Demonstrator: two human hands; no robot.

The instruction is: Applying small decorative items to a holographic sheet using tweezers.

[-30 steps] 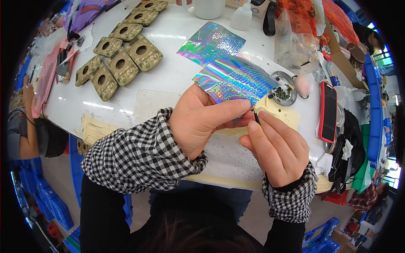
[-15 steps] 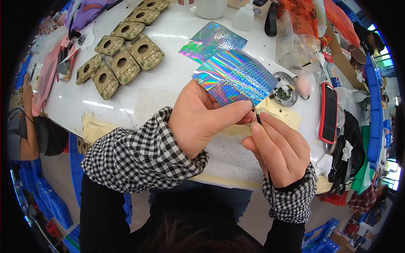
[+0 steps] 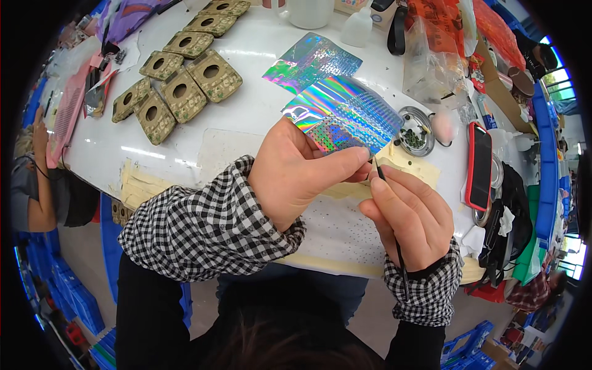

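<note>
My left hand (image 3: 302, 169) is closed on a shiny holographic sticker sheet (image 3: 354, 111), thumb on top along its near corner. In my right hand (image 3: 413, 213) a thin black tool (image 3: 398, 243) is pinched, pen-like, either tweezers or a fine brush; I cannot tell which. Its tip meets the sheet's near right corner by my left thumb. What lies right at the tip is too small to make out. Beyond the held sheet, a second holographic sheet (image 3: 311, 61) lies on the table. A round metal dish (image 3: 417, 131) with small dark green bits stands to the right.
Several camouflage-patterned square cases with round holes (image 3: 185, 95) lie at the far left. A red-framed phone (image 3: 479, 166) rests at the right, near a black bag (image 3: 512, 216). A white squeeze bottle (image 3: 356, 28) and a pitcher (image 3: 308, 12) stand at the back. Another person's arm (image 3: 40, 179) shows far left.
My right hand and the black tool have shifted very slightly, the tool's rear end swinging a little to the right. My left hand and the sheet stay nearly in place.
</note>
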